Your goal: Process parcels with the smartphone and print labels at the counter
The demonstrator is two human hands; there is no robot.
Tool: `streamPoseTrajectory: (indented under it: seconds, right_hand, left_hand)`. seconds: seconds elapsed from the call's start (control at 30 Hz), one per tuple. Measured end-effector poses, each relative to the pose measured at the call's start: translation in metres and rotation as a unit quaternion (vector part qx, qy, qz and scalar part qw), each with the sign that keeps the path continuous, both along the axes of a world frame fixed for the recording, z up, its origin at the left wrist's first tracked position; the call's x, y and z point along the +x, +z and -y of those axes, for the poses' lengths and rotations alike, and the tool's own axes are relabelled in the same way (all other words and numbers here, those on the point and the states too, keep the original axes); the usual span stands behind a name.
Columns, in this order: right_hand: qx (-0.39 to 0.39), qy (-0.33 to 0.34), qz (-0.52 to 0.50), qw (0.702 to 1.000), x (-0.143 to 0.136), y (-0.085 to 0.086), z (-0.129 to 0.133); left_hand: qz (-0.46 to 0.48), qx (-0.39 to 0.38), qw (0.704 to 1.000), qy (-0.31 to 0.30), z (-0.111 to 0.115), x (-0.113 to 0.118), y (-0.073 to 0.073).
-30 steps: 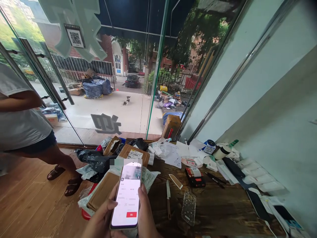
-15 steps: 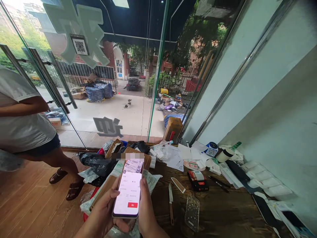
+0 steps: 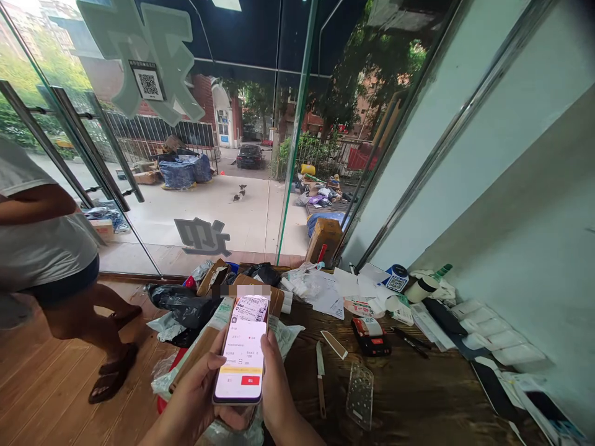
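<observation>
A smartphone (image 3: 240, 362) with a lit white screen and a red button is held upright at the lower centre. My left hand (image 3: 201, 371) is closed round its left side, with the thumb at the screen's edge. Round the right side is my right hand (image 3: 277, 381), its thumb near the upper right edge. Under and behind the phone are wrapped parcels and a cardboard box (image 3: 274, 300). To the right, a knife (image 3: 320, 378), its pale sheath (image 3: 334, 344) and a clear phone case (image 3: 360, 395) lie on the dark wooden table (image 3: 409, 402).
A red-and-black device (image 3: 371, 337), pens (image 3: 411, 342) and papers (image 3: 329, 297) are on the table. Black plastic bags (image 3: 183, 306) lie at its left end. A person (image 3: 46, 248) stands at the left by the glass door. White trays (image 3: 499, 331) line the wall.
The person at the left has shifted leftward, with the feet in a different position. The phone's screen now shows a yellow strip and more text. My hands hold nearly the same pose.
</observation>
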State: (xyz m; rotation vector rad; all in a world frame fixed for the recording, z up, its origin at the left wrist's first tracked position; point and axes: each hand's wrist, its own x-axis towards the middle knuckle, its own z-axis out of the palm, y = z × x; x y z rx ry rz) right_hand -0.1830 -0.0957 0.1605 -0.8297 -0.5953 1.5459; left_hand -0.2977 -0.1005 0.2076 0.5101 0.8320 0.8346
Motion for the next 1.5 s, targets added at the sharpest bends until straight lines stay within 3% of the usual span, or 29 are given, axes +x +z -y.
streamPoseTrajectory:
  seconds: [0.13,0.23,0.57,0.87,1.03,1.2,1.37,1.5]
  right_hand:
    - [0.065,0.114,-0.001,0.991,0.019,0.02,0.007]
    - [0.072,0.184,0.015,0.98,0.031,0.024,0.012]
    - [0.092,0.209,0.085,0.97,0.041,0.005,0.02]
    - [0.078,0.214,0.07,0.971,0.042,0.006,0.027]
    - [0.024,0.155,0.05,0.986,0.053,-0.016,0.033]
    - [0.064,0.051,-0.032,0.996,0.061,-0.039,0.044]
    - [0.045,-0.037,-0.039,0.998,0.055,-0.04,0.066]
    - [0.036,-0.09,-0.041,0.994,0.047,-0.05,0.083]
  left_hand:
    - [-0.02,0.004,0.999,0.027,0.006,0.003,0.003]
    - [-0.022,0.005,0.999,0.031,0.011,0.005,0.005]
    - [-0.002,-0.007,1.0,0.017,0.016,0.0,-0.012]
    - [-0.012,-0.006,1.0,-0.01,0.018,0.001,-0.013]
    - [0.086,-0.005,0.994,-0.072,0.004,0.015,-0.034]
    - [0.252,0.02,0.958,-0.139,-0.006,0.045,-0.052]
    - [0.272,-0.011,0.95,-0.155,0.006,0.053,-0.055]
    - [0.28,-0.042,0.945,-0.167,0.016,0.049,-0.061]
